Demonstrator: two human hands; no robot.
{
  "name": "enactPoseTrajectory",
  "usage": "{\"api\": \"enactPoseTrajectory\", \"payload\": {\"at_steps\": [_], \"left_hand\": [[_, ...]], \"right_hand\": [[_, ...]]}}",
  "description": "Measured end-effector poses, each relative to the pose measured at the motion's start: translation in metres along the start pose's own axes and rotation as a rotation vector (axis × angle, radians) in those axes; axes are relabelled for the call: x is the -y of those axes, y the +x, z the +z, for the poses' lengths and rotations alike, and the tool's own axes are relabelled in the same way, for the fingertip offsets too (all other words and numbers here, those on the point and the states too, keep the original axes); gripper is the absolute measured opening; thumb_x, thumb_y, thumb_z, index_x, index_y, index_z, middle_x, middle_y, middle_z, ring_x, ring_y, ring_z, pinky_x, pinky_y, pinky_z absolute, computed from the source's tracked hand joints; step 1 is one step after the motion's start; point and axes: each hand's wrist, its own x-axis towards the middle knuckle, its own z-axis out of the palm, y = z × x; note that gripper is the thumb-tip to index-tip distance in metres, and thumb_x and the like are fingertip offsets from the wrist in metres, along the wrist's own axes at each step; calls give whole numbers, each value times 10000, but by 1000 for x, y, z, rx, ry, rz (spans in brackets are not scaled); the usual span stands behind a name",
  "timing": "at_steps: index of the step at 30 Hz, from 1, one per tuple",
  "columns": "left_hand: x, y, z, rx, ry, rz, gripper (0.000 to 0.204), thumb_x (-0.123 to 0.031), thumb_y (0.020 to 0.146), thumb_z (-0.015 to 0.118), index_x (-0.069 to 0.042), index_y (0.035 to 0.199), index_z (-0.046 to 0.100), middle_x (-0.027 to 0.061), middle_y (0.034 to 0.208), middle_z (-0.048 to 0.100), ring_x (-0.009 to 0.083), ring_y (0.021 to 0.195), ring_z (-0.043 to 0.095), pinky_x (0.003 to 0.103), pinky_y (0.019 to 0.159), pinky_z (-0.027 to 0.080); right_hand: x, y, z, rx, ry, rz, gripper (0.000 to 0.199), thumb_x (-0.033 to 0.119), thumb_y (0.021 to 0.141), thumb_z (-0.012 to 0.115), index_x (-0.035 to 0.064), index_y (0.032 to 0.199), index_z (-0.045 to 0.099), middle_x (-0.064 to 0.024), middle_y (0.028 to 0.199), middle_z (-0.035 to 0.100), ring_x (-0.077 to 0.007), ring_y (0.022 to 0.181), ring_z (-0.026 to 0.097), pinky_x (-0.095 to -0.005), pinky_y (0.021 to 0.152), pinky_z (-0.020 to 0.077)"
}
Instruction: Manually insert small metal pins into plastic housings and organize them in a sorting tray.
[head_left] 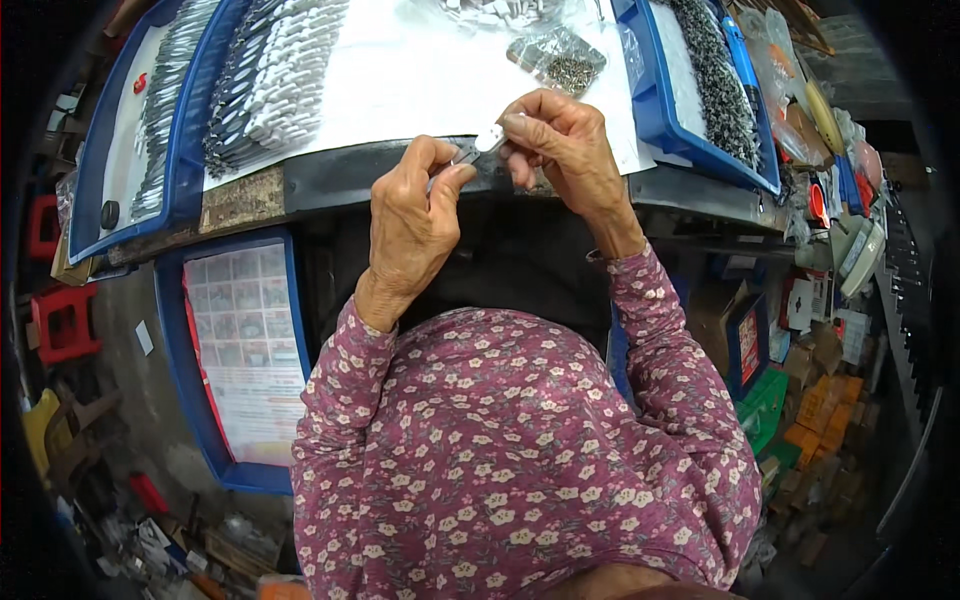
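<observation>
Here, both hands pinch one small metal clip (pixel 483 145) between them. The left hand (pixel 415 215) grips its near end with closed fingers. The right hand (pixel 565 145) holds the far end. The clip lies sideways from hand to hand.

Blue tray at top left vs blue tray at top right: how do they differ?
The top-left blue tray holds long silvery parts laid in neat rows; the top-right blue tray holds a dense band of small dark parts. The left one slants down to the left, the right one down to the right. Both are shallow, blue, and rest on the bench flanking the white sheet.
</observation>
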Motion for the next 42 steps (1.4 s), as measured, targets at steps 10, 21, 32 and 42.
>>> {"api": "enactPoseTrajectory", "payload": {"at_steps": [10,21,32,42], "left_hand": [[2,-4,2,10,29,10,67,-25,791,550,13,795,494,137,611,524,230,485,509,321,462,384],[10,-18,-10,124,108,32,67,-38,787,539,0,794,485,154,650,550,303,563,563,349,502,426],[13,-59,-26,384,236,116,121,-36,763,574,-15,861,507,132,731,543,287,610,565,342,518,435],[10,-100,-23,532,202,196,142,-104,776,588,-29,842,488,103,703,522,240,575,555,318,479,422]], "right_hand": [[-10,-10,4,-63,103,-22,170,119,861,553,-47,898,559,-115,713,609,-105,493,556,-188,426,448],[-18,-28,18,28,-6,-15,154,96,870,533,-50,918,545,-107,716,601,-109,531,577,-187,443,465],[-18,-69,26,319,-527,60,182,114,866,538,-36,961,574,-41,610,561,-72,493,545,-197,420,421],[-34,-112,35,446,-655,-141,136,69,812,578,-39,893,556,-100,579,558,-197,457,559,-273,426,428]]}}
